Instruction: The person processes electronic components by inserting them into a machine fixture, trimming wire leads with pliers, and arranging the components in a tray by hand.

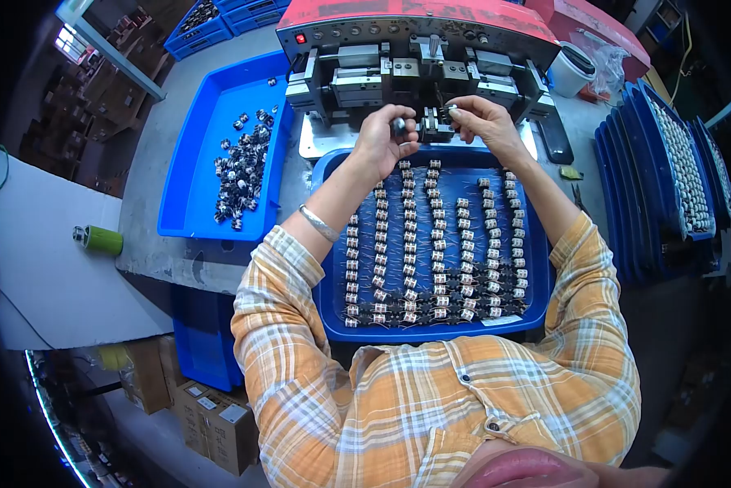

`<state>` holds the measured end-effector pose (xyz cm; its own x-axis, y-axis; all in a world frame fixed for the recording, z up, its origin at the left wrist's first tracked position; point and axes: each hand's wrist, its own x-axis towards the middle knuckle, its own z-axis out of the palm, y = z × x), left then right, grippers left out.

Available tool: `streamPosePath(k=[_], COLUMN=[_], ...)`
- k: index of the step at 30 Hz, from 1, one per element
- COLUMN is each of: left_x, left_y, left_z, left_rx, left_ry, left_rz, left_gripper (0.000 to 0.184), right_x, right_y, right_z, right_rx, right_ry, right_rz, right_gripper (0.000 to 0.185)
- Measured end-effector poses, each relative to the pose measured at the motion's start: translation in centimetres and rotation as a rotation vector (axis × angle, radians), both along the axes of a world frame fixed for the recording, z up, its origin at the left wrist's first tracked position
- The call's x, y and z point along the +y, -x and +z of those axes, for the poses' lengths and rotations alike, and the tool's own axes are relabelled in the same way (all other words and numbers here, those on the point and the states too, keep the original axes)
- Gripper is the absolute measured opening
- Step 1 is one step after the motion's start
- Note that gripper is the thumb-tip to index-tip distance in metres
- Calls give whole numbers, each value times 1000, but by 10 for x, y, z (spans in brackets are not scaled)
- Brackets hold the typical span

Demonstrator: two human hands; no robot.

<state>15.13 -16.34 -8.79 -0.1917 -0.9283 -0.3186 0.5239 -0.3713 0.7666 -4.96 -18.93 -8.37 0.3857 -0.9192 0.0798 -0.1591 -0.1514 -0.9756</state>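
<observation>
My left hand [386, 140] is curled closed in front of the machine, around a small cylindrical part [399, 126] with a shiny round end. To its right, my right hand [489, 128] pinches with thumb and forefinger at the machine's central metal fixture [435, 122]. What sits between those fingertips is too small to name. Below both hands lies a blue tray [326, 285] with rows of small white-and-black cylindrical parts [410, 237], thin wires sticking out of them.
A red-topped machine [418, 32] stands behind my hands. On the left, a blue bin [188, 175] holds a heap of loose small parts [242, 171]. Stacked blue trays [634, 179] stand at the right, near pliers [578, 198]. A green cylinder [102, 239] lies on a white surface at far left.
</observation>
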Motion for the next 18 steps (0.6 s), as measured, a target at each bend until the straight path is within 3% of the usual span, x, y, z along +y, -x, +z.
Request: streamPosePath(k=[6, 14, 18], left_x=[4, 1, -4], left_y=[2, 12, 17], left_z=[-7, 0, 4], left_rx=[-121, -303, -361], left_ry=[21, 7, 20], left_rz=[16, -40, -39], left_gripper=[16, 43, 48], right_x=[-7, -12, -14], right_y=[-9, -8, -11], right_z=[-1, 14, 18], right_rx=[140, 295, 386], right_ry=[95, 152, 345], right_rz=[24, 92, 133], right_gripper=[27, 26, 25])
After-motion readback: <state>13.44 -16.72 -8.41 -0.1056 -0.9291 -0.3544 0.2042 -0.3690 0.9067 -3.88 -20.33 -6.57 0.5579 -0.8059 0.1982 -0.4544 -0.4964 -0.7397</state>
